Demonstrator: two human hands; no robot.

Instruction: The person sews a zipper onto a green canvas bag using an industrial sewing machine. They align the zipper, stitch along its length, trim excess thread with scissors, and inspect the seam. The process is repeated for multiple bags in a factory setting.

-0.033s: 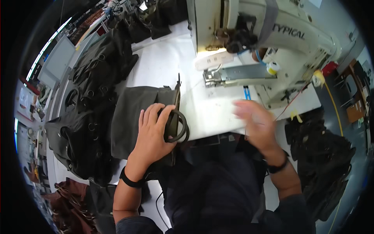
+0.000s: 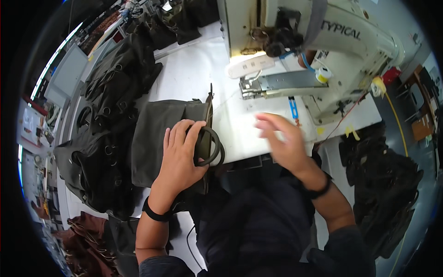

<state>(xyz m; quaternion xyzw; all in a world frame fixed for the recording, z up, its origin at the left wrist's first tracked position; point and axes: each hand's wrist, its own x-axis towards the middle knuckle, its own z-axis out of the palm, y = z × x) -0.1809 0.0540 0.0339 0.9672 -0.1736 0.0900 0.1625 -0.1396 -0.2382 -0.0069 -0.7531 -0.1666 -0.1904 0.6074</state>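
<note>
White table mid-frame, sewing machine (image 2: 355,53) upper right. Dark bag (image 2: 152,134) lies left of centre on the table (image 2: 184,69), apart from the machine. Handles (image 2: 217,145) look already attached; no fabric at the machine's stitching end. Work left: can't tell. Left hand (image 2: 182,150) palm down on bag, fingers slightly spread; can't tell if thumb pinches anything. Right hand (image 2: 287,145) blurred, fingers loosely parted, nothing visible in it. Count: 1 machine, 1 bag under hand, 2 handles, 1 blue tool (image 2: 293,107). Heap of dark bags (image 2: 97,173) at left: uncountable.
</note>
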